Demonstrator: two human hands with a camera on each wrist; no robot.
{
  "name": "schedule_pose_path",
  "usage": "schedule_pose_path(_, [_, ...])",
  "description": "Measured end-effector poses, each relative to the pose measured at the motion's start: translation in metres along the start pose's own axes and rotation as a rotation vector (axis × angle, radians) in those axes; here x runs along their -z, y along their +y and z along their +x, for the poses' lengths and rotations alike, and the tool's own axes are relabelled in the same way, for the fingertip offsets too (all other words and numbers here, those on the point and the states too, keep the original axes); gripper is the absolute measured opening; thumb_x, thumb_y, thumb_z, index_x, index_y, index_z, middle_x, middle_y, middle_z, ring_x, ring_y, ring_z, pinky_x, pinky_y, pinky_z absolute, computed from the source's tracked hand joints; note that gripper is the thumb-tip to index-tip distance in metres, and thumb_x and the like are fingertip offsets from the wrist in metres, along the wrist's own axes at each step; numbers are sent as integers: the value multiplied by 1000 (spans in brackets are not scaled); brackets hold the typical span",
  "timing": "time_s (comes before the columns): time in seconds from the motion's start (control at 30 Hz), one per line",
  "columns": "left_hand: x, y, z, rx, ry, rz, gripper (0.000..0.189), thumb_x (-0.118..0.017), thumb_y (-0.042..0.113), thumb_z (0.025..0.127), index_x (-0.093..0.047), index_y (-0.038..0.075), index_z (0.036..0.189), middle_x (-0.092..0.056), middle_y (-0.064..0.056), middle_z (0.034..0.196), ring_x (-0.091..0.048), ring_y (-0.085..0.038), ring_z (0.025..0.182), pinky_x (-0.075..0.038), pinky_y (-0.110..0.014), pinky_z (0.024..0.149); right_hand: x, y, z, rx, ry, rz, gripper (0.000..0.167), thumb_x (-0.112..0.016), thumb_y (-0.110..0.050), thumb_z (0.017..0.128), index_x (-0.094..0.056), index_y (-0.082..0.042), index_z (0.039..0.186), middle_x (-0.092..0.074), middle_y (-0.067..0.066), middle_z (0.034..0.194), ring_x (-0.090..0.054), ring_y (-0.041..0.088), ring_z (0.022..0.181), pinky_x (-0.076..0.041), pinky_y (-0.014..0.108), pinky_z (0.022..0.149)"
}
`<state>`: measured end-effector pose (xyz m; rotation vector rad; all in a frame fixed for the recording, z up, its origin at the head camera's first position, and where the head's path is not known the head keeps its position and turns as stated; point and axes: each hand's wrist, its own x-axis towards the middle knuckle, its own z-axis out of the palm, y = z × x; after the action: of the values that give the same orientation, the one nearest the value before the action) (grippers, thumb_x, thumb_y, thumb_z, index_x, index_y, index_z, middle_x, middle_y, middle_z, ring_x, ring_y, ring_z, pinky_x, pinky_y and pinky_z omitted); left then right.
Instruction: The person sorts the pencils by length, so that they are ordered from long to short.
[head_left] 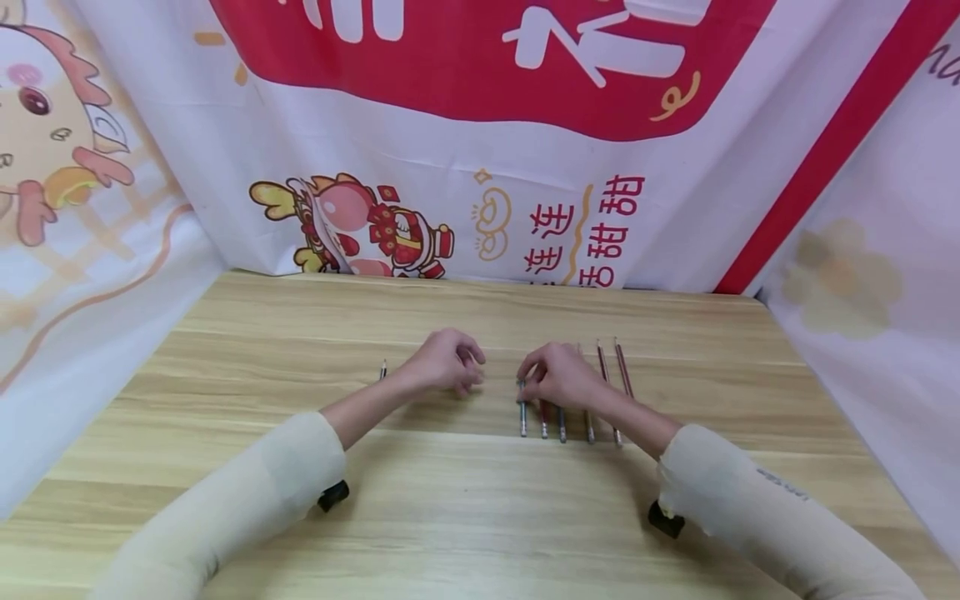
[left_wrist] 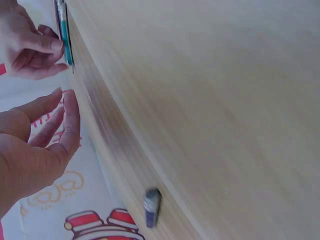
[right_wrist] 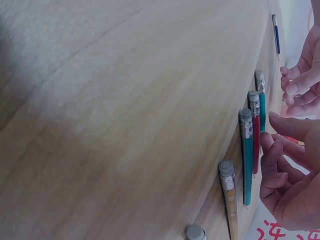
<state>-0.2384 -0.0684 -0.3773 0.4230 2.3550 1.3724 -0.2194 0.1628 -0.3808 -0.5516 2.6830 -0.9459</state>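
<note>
A teal pencil [head_left: 522, 421] lies at the left end of a row, its eraser toward me. My right hand [head_left: 562, 377] pinches its far part between thumb and index finger, close over the table. Beside it lie a red pencil [right_wrist: 255, 135], another teal pencil [right_wrist: 248, 165] and a yellow pencil [right_wrist: 230, 200], all with eraser ends toward me. My left hand [head_left: 450, 362] hovers to the left of the row, fingers loosely bent, with nothing in it. Left of that hand a blue pencil [right_wrist: 276, 35] lies alone, mostly hidden by the forearm in the head view.
At the right of the row, dark red pencils [head_left: 624, 371] lie partly under my right forearm. The wooden table [head_left: 480, 517] meets a printed white cloth [head_left: 465, 150] at its back edge, and more cloth hangs on both sides.
</note>
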Motion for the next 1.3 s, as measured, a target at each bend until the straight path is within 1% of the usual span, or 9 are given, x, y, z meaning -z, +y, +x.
schedule_pose_path(0.2, [15,-10,-7,1,29,53,23,-77,-9,86,-69,-11,108,-61,-11,82,-66,-21,60,-64,-33,61,-4,1,1,-32,-10,-2,19,-87,-12,84,-78,-6,100,-71,-1,77,-64,11,65,-54,25,60])
schedule_pose_path(0.4, [30,-18,-14,-1,60,85,23,-77,-7,86,-69,-11,108,-61,-11,83,-65,-20,60,-63,-34,61,-5,0,1,-38,-15,0,17,-87,-12,84,-79,-7,98,-71,-1,76,-64,12,65,-54,26,60])
schedule_pose_path(0.57, [45,-23,-20,21,93,114,23,-77,-5,87,-70,-10,109,-61,-11,83,-66,-22,60,-64,-37,62,-5,-1,1,-58,-22,6,18,-87,-13,84,-78,-7,98,-71,-1,77,-65,13,65,-53,25,59])
schedule_pose_path(0.73, [60,-29,-25,49,118,154,25,-77,-3,88,-69,-10,111,-61,-11,84,-67,-24,63,-63,-35,61,-5,-1,2,-64,-19,8,18,-87,-13,84,-78,-7,99,-71,0,78,-66,14,66,-54,25,60])
schedule_pose_path(0.83, [69,-32,-28,60,130,203,25,-78,-2,88,-70,-9,111,-62,-11,83,-66,-24,66,-59,-30,59,-5,-2,2,-62,-15,4,18,-87,-12,84,-78,-7,98,-71,-1,78,-66,13,66,-55,26,61])
schedule_pose_path(0.93, [77,-36,-32,59,135,285,25,-78,1,88,-71,-8,110,-63,-10,82,-62,-21,67,-53,-26,58,-5,-3,1,-66,-17,4,18,-88,-12,83,-78,-7,98,-71,-1,78,-66,13,67,-55,26,61])
schedule_pose_path(1.07, [85,-43,-37,44,144,372,26,-81,1,85,-72,-8,108,-66,-10,81,-58,-16,69,-50,-25,61,-5,-3,2,-72,-19,2,17,-87,-12,84,-78,-7,98,-71,0,79,-65,13,67,-55,26,61])
schedule_pose_path(1.17, [89,-47,-41,47,146,377,28,-83,1,83,-72,-8,107,-67,-10,81,-59,-15,68,-51,-25,63,-4,-4,2,-77,-19,1,17,-87,-12,84,-78,-7,98,-71,0,79,-65,12,67,-54,26,61])
schedule_pose_path(1.3, [92,-49,-44,80,134,346,31,-84,1,83,-71,-9,109,-67,-11,81,-61,-16,66,-51,-26,60,-4,-5,2,-87,-20,2,17,-87,-12,84,-78,-8,97,-71,0,79,-65,13,67,-54,26,61])
